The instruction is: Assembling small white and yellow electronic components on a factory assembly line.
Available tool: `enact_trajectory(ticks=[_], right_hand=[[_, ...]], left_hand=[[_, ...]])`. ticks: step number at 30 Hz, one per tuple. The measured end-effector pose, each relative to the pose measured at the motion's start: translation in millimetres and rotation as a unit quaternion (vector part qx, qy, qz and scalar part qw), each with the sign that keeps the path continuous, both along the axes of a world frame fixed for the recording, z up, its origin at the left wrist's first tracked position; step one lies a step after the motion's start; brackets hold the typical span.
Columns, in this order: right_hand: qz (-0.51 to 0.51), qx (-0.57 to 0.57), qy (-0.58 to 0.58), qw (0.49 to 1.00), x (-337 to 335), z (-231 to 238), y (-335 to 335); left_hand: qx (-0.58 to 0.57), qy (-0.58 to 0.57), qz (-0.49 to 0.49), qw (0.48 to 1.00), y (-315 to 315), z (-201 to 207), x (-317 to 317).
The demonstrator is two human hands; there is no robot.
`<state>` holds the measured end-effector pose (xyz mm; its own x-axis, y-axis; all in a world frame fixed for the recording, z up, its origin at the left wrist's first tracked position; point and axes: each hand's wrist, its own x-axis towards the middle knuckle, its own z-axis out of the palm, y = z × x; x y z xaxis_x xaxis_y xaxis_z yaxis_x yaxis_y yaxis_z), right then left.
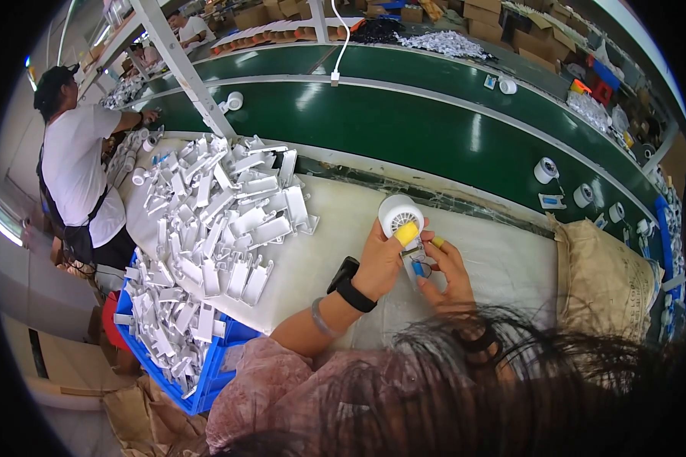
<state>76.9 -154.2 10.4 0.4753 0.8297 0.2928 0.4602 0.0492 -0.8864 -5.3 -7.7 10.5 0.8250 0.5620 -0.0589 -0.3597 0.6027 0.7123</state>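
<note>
My left hand (379,263) is closed round a white handheld fan (399,207) with a round slotted grille, above the pale table cover. Yellow covering wraps its thumb, which lies across the grille's edge. My right hand (453,280) pinches at the fan's lower end, around a small blue part (418,268) and thin wires; exactly what its fingertips grip is partly hidden. A big heap of white plastic handle shells (221,206) lies on the table to the left of my hands.
A blue crate (213,377) full of white shells stands at the table's left edge. Beyond the table runs a green conveyor belt (404,122) carrying several fan heads (546,170). A brown paper sack (598,278) sits at right. At far left works another person (84,152). A white cable (335,76) hangs overhead.
</note>
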Motion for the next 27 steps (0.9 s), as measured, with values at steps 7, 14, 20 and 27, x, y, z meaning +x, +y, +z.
enact_trajectory(ticks=[7,14,20,27], right_hand=[[-0.039,-0.066,-0.259,0.963,-11.9,3.4,2.8],[-0.022,-0.086,-0.269,0.959,-4.9,21.2,-0.6],[0.006,-0.006,-0.174,0.985,15.5,45.6,0.2],[0.172,-0.018,-0.322,0.931,-31.7,99.6,102.5]], left_hand=[[0.013,0.0,0.016,1.0,2.8,-0.7,1.8],[-0.041,-0.008,-0.009,0.999,13.5,-5.7,3.9],[-0.022,-0.003,0.02,1.0,9.2,-17.6,9.9],[0.158,-0.104,0.033,0.981,27.7,-81.8,14.5]])
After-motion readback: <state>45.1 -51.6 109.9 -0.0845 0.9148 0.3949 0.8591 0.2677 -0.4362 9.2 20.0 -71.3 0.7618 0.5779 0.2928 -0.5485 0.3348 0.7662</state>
